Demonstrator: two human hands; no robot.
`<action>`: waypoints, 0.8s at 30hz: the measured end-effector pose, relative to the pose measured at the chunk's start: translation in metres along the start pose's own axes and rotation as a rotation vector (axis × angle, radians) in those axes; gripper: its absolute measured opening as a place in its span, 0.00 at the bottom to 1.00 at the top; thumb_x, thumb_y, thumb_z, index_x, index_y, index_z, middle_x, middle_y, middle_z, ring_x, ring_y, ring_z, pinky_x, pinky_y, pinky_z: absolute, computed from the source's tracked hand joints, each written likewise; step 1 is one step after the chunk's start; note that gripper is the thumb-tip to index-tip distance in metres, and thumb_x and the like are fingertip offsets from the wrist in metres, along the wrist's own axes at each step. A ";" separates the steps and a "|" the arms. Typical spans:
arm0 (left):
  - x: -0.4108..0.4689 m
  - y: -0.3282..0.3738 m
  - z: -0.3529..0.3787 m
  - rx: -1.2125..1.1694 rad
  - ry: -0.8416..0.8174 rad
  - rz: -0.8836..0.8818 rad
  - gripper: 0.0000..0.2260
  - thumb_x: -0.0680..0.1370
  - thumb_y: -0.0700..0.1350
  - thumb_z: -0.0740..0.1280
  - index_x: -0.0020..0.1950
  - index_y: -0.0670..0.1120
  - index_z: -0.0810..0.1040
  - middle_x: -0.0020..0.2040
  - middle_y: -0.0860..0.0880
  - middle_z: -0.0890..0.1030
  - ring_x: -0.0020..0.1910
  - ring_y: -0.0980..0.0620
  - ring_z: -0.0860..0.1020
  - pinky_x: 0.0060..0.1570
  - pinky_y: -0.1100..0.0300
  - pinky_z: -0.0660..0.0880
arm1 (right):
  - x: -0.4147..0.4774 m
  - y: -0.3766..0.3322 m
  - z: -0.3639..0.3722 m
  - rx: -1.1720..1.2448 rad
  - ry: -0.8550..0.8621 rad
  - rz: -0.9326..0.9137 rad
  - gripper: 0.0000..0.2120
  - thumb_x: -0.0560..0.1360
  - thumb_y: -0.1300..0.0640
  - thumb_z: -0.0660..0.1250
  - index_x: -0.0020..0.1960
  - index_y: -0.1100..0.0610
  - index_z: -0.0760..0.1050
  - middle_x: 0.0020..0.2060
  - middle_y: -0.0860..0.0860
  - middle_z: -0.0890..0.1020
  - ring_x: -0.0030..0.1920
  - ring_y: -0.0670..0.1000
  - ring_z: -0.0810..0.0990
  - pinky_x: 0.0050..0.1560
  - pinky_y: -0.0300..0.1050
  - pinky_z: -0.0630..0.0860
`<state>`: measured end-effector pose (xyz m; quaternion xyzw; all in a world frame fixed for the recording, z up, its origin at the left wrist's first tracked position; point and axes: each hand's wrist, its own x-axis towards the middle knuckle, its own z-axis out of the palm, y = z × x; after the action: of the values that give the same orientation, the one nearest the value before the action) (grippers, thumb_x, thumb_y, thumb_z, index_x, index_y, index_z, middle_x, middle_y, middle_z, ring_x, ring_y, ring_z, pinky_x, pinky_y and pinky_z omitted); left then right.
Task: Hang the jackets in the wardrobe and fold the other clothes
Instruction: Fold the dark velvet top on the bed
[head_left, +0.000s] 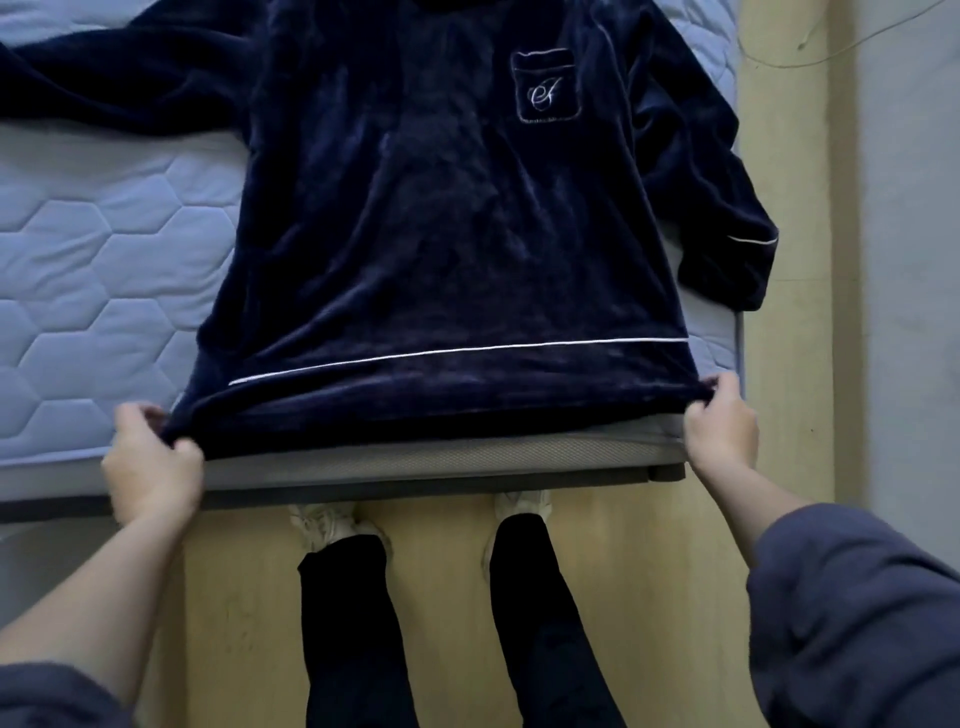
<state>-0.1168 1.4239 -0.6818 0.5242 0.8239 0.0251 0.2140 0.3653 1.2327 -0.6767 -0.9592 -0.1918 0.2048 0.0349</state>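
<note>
Lying front-up across a pale blue quilted mattress (98, 270), a navy velour top (441, 234) covers most of the bed, collar toward 12 o'clock and hem toward 6 o'clock at the mattress's near edge. One sleeve stretches flat toward 10 o'clock; the other runs down the 3 o'clock side, its white-piped cuff (748, 265) draped over the mattress corner. A light wooden floor (649, 571) shows below the bed, where the person stands in dark trousers (353, 623) with toes against the bed frame.

The person's left hand (150, 462) grasps the hem corner at 8 o'clock, fingers (184, 448) curled over and bunching the fabric. The right hand (719, 426) holds the opposite hem corner at 4 o'clock, its fingers (727, 385) pinching the cloth. The hem is pulled taut between the two hands, just off the mattress edge. Grey sleeves (857, 597) cover both forearms.

A thin white stripe (467, 351) crosses the top just above the hem. A chest pocket (545, 85) with pale trim and a stitched monogram sits at 1 o'clock. Pale shoes (324, 525) peek out at 6 o'clock.
</note>
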 end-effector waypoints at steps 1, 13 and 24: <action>0.003 -0.008 -0.003 0.044 -0.018 -0.023 0.11 0.74 0.37 0.62 0.54 0.46 0.70 0.51 0.32 0.79 0.49 0.32 0.77 0.50 0.42 0.73 | -0.004 0.008 0.000 -0.025 -0.027 0.003 0.10 0.74 0.63 0.58 0.53 0.53 0.68 0.44 0.58 0.77 0.42 0.60 0.73 0.40 0.49 0.69; -0.018 0.016 0.051 -0.787 -0.428 -0.743 0.22 0.81 0.51 0.61 0.70 0.39 0.65 0.51 0.42 0.79 0.29 0.52 0.81 0.24 0.62 0.77 | -0.005 -0.005 0.053 0.498 -0.202 0.314 0.11 0.75 0.61 0.59 0.56 0.59 0.73 0.45 0.57 0.76 0.44 0.56 0.74 0.47 0.49 0.70; -0.014 0.025 0.040 -0.279 -0.130 -0.610 0.24 0.78 0.46 0.64 0.71 0.42 0.62 0.64 0.38 0.73 0.40 0.41 0.82 0.40 0.51 0.80 | -0.016 0.006 0.038 0.311 -0.226 0.446 0.15 0.77 0.62 0.58 0.63 0.58 0.68 0.51 0.58 0.78 0.44 0.59 0.80 0.41 0.52 0.79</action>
<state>-0.0753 1.4152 -0.7064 0.2200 0.9160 0.0389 0.3331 0.3388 1.2204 -0.7064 -0.9319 0.0547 0.3400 0.1142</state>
